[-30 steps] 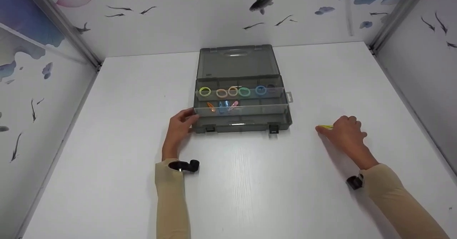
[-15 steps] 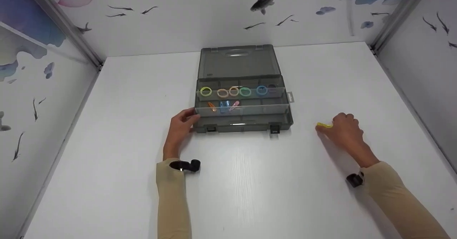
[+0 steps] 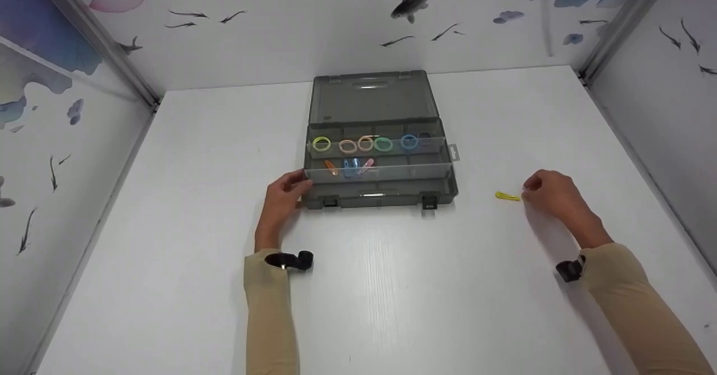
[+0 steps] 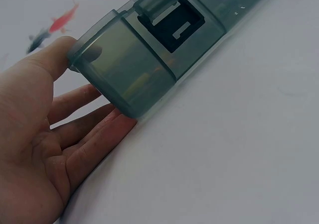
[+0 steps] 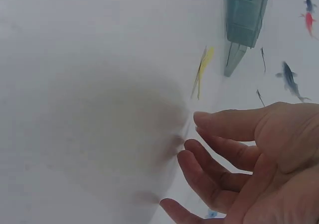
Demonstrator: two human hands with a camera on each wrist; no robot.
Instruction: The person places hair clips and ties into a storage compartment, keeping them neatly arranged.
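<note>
A grey see-through compartment box [image 3: 381, 187] lies with its lid raised toward the back wall. My left hand [image 3: 283, 201] holds its front left corner, thumb over the rim and fingers against the outer side, as the left wrist view shows [image 4: 55, 119]. On the table to the right lies a yellow snap hair clip [image 3: 507, 197], also in the right wrist view [image 5: 203, 69]. Just right of it is my right hand [image 3: 554, 195], fingers loosely bent, apart from the clip. In the right wrist view nothing shows between thumb and fingers.
Inside the box, the back row holds several hair ties, such as a green one [image 3: 383, 144]. Its middle row holds several clips, among them an orange one [image 3: 331, 167]. A latch tab [image 3: 454, 152] sticks out at right. Patterned walls enclose the white table [image 3: 392, 296].
My right hand has let go of the yellow hair clip and drawn back to the right, leaving it on the table. The left hand stays at the box corner.
</note>
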